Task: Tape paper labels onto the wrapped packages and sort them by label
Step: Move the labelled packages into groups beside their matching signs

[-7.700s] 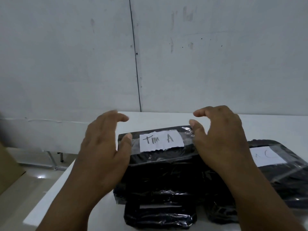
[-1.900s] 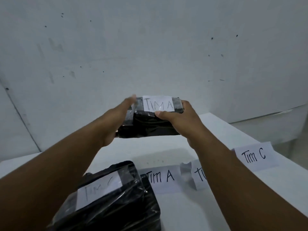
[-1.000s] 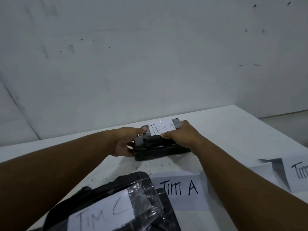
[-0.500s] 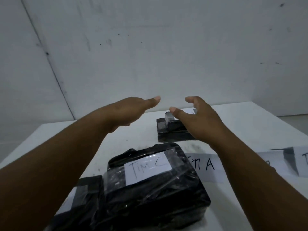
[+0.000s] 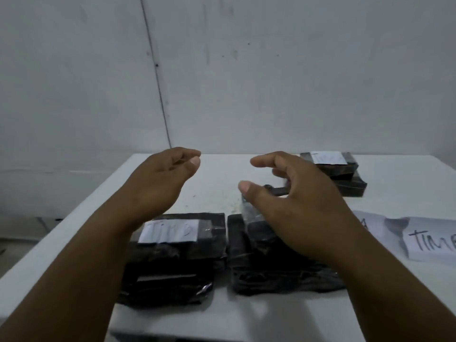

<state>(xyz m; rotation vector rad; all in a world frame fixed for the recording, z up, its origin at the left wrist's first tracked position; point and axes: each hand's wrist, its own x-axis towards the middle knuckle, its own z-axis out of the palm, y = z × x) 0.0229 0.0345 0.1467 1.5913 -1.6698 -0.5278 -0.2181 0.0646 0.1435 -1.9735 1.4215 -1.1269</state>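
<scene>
**Head view: both hands raised empty over two near stacks of wrapped packages**

Head view, looking forward and down across a white table point(image 5: 217, 193) set against a pale wall point(image 5: 271, 70).

Left hand point(image 5: 160, 183): held in the air above the near-left stack, fingers loosely curled, thumb close to the fingertips. Nothing is between them. It touches no package.

Right hand point(image 5: 296, 206): held above the near-right stack, fingers spread and half bent, thumb well apart from the index finger. Holds nothing. Contact between palm and the package below cannot be told, since the hand hides that part.

Near-left stack point(image 5: 172, 262): black wrapped packages, one on another. The top one carries a white paper label point(image 5: 170, 232) under clear tape; writing blurred, not legible. The stack lies below and nearer than the left fingertips, partly hidden by the left forearm.

Near-right stack point(image 5: 261, 267): black wrapped packages just beside the left stack, a narrow gap between. The top is mostly covered by the right hand; no label is seen.

Far stack point(image 5: 345, 174): two black packages stacked at the far right of the table, the top one bearing a white label point(image 5: 327, 157). It lies beyond the right fingers, partly hidden behind them.

Paper sheet point(image 5: 429, 239): lies flat on the table at the right edge, handwriting "TIM" visible, the rest cut off.
</scene>
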